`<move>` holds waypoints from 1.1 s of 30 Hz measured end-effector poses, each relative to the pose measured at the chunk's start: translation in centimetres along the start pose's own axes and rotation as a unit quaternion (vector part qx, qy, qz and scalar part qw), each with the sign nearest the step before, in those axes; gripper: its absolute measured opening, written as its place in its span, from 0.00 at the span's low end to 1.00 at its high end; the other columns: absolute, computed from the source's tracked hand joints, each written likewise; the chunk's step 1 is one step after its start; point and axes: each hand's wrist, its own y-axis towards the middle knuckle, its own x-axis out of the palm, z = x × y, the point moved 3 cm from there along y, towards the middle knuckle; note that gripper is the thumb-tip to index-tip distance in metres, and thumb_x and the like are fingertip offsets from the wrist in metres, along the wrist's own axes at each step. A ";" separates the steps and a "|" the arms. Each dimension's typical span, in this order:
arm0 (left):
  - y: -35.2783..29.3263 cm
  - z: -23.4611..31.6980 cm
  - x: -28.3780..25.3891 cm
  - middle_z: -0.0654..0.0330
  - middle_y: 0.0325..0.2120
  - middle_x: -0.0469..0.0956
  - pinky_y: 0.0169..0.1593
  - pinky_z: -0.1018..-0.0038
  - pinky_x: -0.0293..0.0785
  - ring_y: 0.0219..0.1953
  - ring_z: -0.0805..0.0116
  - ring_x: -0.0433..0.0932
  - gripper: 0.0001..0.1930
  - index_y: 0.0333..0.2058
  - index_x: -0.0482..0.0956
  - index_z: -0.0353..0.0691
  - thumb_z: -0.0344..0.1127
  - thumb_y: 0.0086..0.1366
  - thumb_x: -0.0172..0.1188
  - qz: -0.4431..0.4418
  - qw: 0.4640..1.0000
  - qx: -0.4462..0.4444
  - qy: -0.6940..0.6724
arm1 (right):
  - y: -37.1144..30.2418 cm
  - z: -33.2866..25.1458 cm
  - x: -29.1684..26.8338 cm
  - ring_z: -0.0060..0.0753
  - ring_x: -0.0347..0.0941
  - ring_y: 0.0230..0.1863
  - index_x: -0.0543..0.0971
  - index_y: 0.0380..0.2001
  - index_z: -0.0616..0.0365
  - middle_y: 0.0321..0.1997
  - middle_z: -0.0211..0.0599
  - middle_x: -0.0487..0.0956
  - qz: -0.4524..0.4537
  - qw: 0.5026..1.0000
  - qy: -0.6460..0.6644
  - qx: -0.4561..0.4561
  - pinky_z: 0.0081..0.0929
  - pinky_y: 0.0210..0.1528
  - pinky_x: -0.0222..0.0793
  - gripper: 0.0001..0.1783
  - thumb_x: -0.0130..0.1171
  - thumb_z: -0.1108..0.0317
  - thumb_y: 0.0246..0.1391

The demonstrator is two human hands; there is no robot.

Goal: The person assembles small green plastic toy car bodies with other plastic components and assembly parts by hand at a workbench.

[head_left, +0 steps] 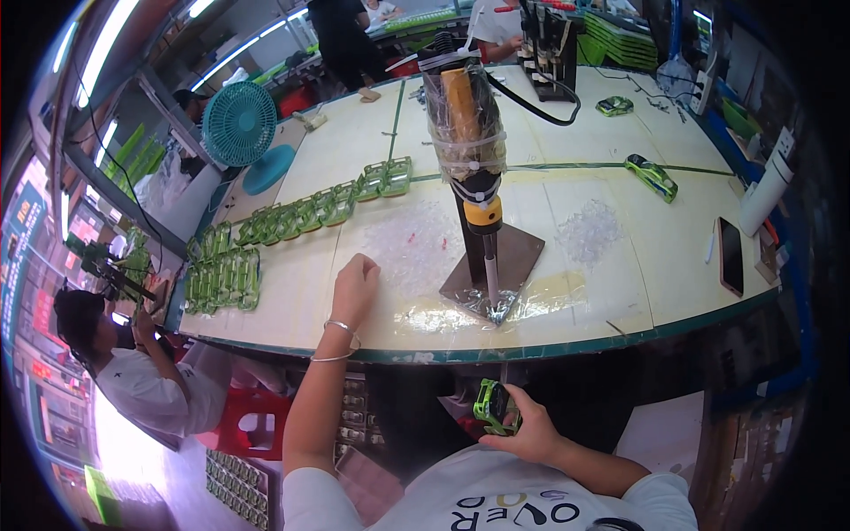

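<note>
Head view: your left hand (354,288) rests on the pale surface (292,292) close to its near edge, fingers curled loosely inward with the tips down on the top; you can't tell from here whether anything small sits under them. Two thin bangles (336,341) hang at that wrist. Just ahead of the hand lies a scatter of small clear plastic pieces (416,239), spread toward the middle of the surface.

Your right hand (522,425) is down below the near edge, close to your body, fingers wrapped around a small green and black part (494,407) that it holds clear of the surface.

Between your hands, near the near edge, stands a dark metal base plate (513,261) with an upright tool (467,133) on a post, its upper body wrapped in clear film. A second heap of clear pieces (589,232) lies to the right of the plate.

Rows of green parts (292,221) run along the left side toward the far edge, with another block of them (221,279) at the near left corner. One green and black part (651,175) lies toward the right edge, a dark phone (730,255) near the right near corner. A teal fan (241,128) stands off the far left corner.
</note>
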 end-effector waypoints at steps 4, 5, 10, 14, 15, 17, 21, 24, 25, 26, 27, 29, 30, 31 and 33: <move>-2.1 -0.4 -0.1 0.60 0.18 0.72 0.29 0.78 0.66 0.22 0.70 0.70 0.04 0.25 0.74 0.33 0.28 0.50 0.54 -0.020 0.987 -0.036 -0.156 | -0.2 0.2 -0.2 0.29 0.72 0.34 0.61 0.48 0.61 0.37 0.42 0.73 -0.003 1.000 0.006 0.024 0.24 0.37 0.68 0.39 0.67 0.64 0.30; -3.0 0.2 -0.3 0.62 0.17 0.71 0.28 0.80 0.65 0.22 0.74 0.69 0.05 0.26 0.75 0.33 0.27 0.50 0.54 -0.034 0.979 -0.063 -0.189 | -0.3 0.4 -0.2 0.29 0.72 0.33 0.60 0.48 0.61 0.36 0.42 0.73 0.000 1.000 0.014 0.022 0.24 0.36 0.68 0.39 0.67 0.64 0.30; -7.0 4.2 -1.9 0.64 0.18 0.71 0.27 0.83 0.64 0.22 0.78 0.67 0.04 0.28 0.75 0.32 0.25 0.51 0.54 0.026 0.986 0.129 -0.101 | -0.5 0.7 -0.6 0.23 0.69 0.35 0.59 0.49 0.64 0.37 0.38 0.72 -0.002 0.998 0.050 0.035 0.21 0.39 0.66 0.42 0.69 0.64 0.30; -10.5 5.7 -2.6 0.61 0.20 0.73 0.27 0.84 0.65 0.21 0.76 0.70 0.05 0.28 0.75 0.30 0.24 0.52 0.54 -0.001 0.975 0.006 -0.224 | -0.4 0.9 -1.2 0.31 0.72 0.35 0.60 0.48 0.60 0.36 0.43 0.73 0.029 0.999 0.041 0.001 0.24 0.37 0.67 0.39 0.67 0.64 0.30; -11.4 6.2 -2.6 0.60 0.20 0.73 0.28 0.84 0.66 0.21 0.75 0.71 0.05 0.28 0.75 0.30 0.24 0.52 0.54 -0.009 0.952 -0.054 -0.300 | -0.2 0.6 -1.3 0.32 0.72 0.34 0.61 0.48 0.60 0.35 0.43 0.73 0.052 0.997 0.039 -0.038 0.25 0.36 0.68 0.39 0.67 0.64 0.30; -12.3 7.6 -2.3 0.57 0.20 0.73 0.27 0.82 0.67 0.22 0.73 0.71 0.05 0.29 0.75 0.29 0.24 0.52 0.54 -0.027 0.933 -0.056 -0.355 | 0.2 0.3 -1.8 0.32 0.72 0.33 0.61 0.48 0.60 0.35 0.43 0.73 0.059 0.997 0.041 -0.030 0.25 0.36 0.67 0.39 0.67 0.64 0.30; -13.5 9.7 -1.5 0.54 0.21 0.74 0.26 0.81 0.69 0.22 0.71 0.72 0.06 0.30 0.74 0.28 0.22 0.52 0.53 -0.062 0.896 -0.026 -0.439 | 0.7 -1.0 -3.4 0.33 0.71 0.33 0.62 0.47 0.60 0.35 0.42 0.72 0.069 0.998 0.001 -0.008 0.25 0.35 0.68 0.39 0.67 0.64 0.29; -14.2 11.8 -1.2 0.54 0.22 0.74 0.28 0.81 0.69 0.23 0.71 0.72 0.09 0.33 0.74 0.29 0.19 0.51 0.53 -0.072 0.880 0.007 -0.470 | 1.1 -2.0 -4.0 0.35 0.71 0.34 0.62 0.47 0.60 0.36 0.43 0.72 0.091 0.994 -0.025 -0.047 0.26 0.36 0.68 0.38 0.67 0.65 0.28; -14.5 12.7 -1.1 0.54 0.22 0.74 0.28 0.81 0.69 0.24 0.71 0.72 0.10 0.34 0.73 0.29 0.18 0.51 0.52 -0.075 0.867 0.014 -0.492 | 1.3 -2.1 -4.1 0.31 0.69 0.31 0.62 0.47 0.62 0.37 0.42 0.71 0.103 0.990 -0.042 -0.083 0.23 0.33 0.67 0.39 0.68 0.66 0.27; -14.8 13.2 -1.0 0.54 0.22 0.74 0.28 0.81 0.69 0.24 0.71 0.72 0.11 0.35 0.73 0.29 0.18 0.51 0.51 -0.076 0.854 0.022 -0.514 | 1.3 -2.3 -4.2 0.27 0.68 0.28 0.62 0.47 0.64 0.37 0.41 0.71 0.116 0.984 -0.058 -0.120 0.20 0.31 0.66 0.41 0.69 0.66 0.26; -14.9 13.5 -0.9 0.54 0.23 0.74 0.28 0.80 0.70 0.24 0.71 0.72 0.12 0.37 0.72 0.29 0.18 0.51 0.51 -0.103 0.852 0.038 -0.511 | 1.4 -2.5 -4.3 0.30 0.69 0.31 0.62 0.46 0.63 0.38 0.43 0.71 0.127 0.980 -0.066 -0.138 0.21 0.33 0.66 0.40 0.69 0.66 0.26; -15.1 14.2 -0.4 0.54 0.23 0.74 0.29 0.80 0.70 0.24 0.71 0.73 0.12 0.37 0.72 0.29 0.18 0.51 0.51 -0.126 0.846 0.042 -0.516 | 1.4 -3.0 -4.5 0.34 0.70 0.32 0.63 0.46 0.61 0.38 0.43 0.71 0.124 0.981 -0.063 -0.134 0.25 0.35 0.67 0.38 0.67 0.66 0.28; -15.3 14.5 -0.1 0.54 0.24 0.74 0.29 0.80 0.70 0.24 0.71 0.73 0.12 0.37 0.72 0.28 0.18 0.51 0.52 -0.147 0.840 0.050 -0.520 | 1.4 -3.2 -4.5 0.38 0.72 0.34 0.63 0.46 0.60 0.37 0.43 0.72 0.122 0.982 -0.061 -0.134 0.28 0.37 0.68 0.36 0.66 0.65 0.30; -15.4 14.7 0.1 0.57 0.24 0.72 0.29 0.82 0.68 0.25 0.73 0.71 0.12 0.35 0.73 0.30 0.20 0.48 0.56 -0.143 0.854 0.044 -0.498 | 1.4 -3.2 -4.5 0.38 0.72 0.34 0.63 0.46 0.60 0.37 0.43 0.72 0.121 0.982 -0.060 -0.132 0.28 0.37 0.68 0.36 0.66 0.65 0.30; -15.1 15.1 0.0 0.58 0.24 0.71 0.28 0.82 0.66 0.24 0.73 0.69 0.13 0.34 0.74 0.31 0.20 0.47 0.58 -0.124 0.897 0.121 -0.406 | 1.3 -3.4 -4.5 0.40 0.72 0.34 0.64 0.45 0.60 0.37 0.43 0.72 0.142 0.969 -0.094 -0.178 0.29 0.37 0.68 0.35 0.66 0.65 0.30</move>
